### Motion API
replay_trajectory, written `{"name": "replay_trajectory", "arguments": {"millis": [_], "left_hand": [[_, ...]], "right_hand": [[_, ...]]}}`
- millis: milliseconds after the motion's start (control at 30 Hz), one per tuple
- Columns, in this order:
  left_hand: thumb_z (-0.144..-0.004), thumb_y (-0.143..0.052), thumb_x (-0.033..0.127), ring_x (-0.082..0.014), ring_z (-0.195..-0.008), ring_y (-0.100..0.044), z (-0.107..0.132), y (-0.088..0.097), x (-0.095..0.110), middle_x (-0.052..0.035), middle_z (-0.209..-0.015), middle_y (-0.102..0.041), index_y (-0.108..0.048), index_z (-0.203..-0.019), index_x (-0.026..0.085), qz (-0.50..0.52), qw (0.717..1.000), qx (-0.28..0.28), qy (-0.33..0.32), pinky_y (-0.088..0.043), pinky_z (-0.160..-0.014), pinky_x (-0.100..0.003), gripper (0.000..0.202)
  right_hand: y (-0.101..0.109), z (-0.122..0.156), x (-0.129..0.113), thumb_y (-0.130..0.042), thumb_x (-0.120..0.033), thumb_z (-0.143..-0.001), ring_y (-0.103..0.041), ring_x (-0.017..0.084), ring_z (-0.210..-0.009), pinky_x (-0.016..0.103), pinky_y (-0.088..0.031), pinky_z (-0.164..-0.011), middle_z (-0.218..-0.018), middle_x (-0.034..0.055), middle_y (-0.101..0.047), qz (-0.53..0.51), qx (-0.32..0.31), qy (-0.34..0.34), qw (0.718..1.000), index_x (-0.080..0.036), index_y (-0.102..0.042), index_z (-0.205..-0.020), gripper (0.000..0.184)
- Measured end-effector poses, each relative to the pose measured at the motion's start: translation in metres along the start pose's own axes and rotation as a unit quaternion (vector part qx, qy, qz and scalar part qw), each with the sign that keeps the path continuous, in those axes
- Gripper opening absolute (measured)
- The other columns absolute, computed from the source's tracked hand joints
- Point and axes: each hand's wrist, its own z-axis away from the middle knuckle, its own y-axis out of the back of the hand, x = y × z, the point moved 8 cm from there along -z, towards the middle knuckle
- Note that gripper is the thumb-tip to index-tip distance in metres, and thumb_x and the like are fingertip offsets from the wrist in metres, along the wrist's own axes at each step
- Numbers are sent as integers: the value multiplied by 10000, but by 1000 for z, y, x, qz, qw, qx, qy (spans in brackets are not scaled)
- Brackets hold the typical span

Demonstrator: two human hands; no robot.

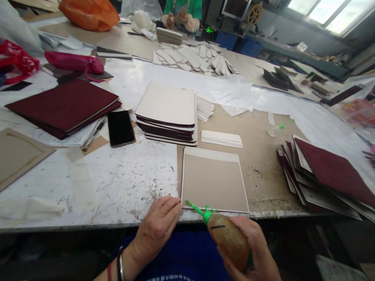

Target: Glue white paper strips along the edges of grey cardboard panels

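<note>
Fingers of the right hand (pixel 257 251) are wrapped round the squeeze bottle (pixel 228 238); those of the left hand (pixel 156 223) lie together, nearly straight, gripping nothing, tips at the panel (pixel 216 182)'s near-left corner, contact hard to confirm. Panel: flat at the table (pixel 127 195)'s near edge; likely light, stiff, take by edges. Bottle: tilted, likely soft-walled, maybe slick; hold the belly. Green nozzle (pixel 197 209): over that corner, thin, probably bendy, no grip there.

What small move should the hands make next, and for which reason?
Perhaps draw the green nozzle along the near edge of the beige panel, squeezing lightly: the right hand holds the bottle tilted toward the near-left corner, where the left hand rests.
</note>
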Motion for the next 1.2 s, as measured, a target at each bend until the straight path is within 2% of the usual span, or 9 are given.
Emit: {"name": "replay_trajectory", "arguments": {"millis": [267, 467, 600, 867, 967, 1200], "left_hand": [[-840, -485, 97, -185, -940, -554, 1, 3, 2, -81, -962, -648, -595, -1013, 135, -8, 1000, 19, -14, -480, -837, -346, 208], [-840, -476, 86, -183, -946, -561, 1, 2, 2, -77, -971, -649, -585, -1025, 150, -18, 1000, 6, -19, -487, -840, -347, 224], [-841, -485, 93, -192, -964, -552, 3, -2, 1, -84, -991, -641, -581, -1037, 144, -19, 1000, -8, -22, -484, -844, -357, 224], [-853, -479, 119, -186, -967, -557, 6, -4, -1, -74, -999, -635, -576, -1054, 167, -24, 999, -14, -25, -470, -861, -356, 228], [-855, -479, 123, -186, -971, -556, 7, -5, -2, -76, -1004, -632, -573, -1062, 167, -28, 999, -15, -27, -466, -865, -355, 232], [-860, -460, 125, -181, -943, -568, 5, -4, 1, -75, -986, -639, -592, -1034, 165, -39, 998, -8, -41, -476, -843, -340, 222]], "right_hand": [[-2, 2, 3, -544, -183, -777, -498, 222, -1016, 313, -460, -849, -1107, 105, -447, 0, 9, -8, 1000, -180, -394, -1185, 435], [-2, 5, 5, -517, -173, -775, -497, 242, -1023, 363, -467, -844, -1115, 106, -443, -13, 11, -41, 999, -218, -381, -1190, 439], [8, 10, 11, -547, -185, -772, -521, 236, -985, 344, -487, -807, -1086, 102, -469, 15, 19, -34, 999, -220, -390, -1186, 444], [30, 27, 25, -564, -228, -792, -522, 222, -964, 325, -485, -799, -1067, 99, -468, 60, 54, -63, 995, -205, -403, -1164, 406], [25, 26, 20, -551, -212, -798, -512, 223, -981, 328, -486, -806, -1081, 105, -454, 43, 61, -66, 995, -206, -389, -1179, 415], [0, 12, 1, -503, -114, -754, -494, 233, -1036, 342, -474, -845, -1116, 115, -447, -13, 39, -51, 998, -198, -377, -1198, 470]]}}
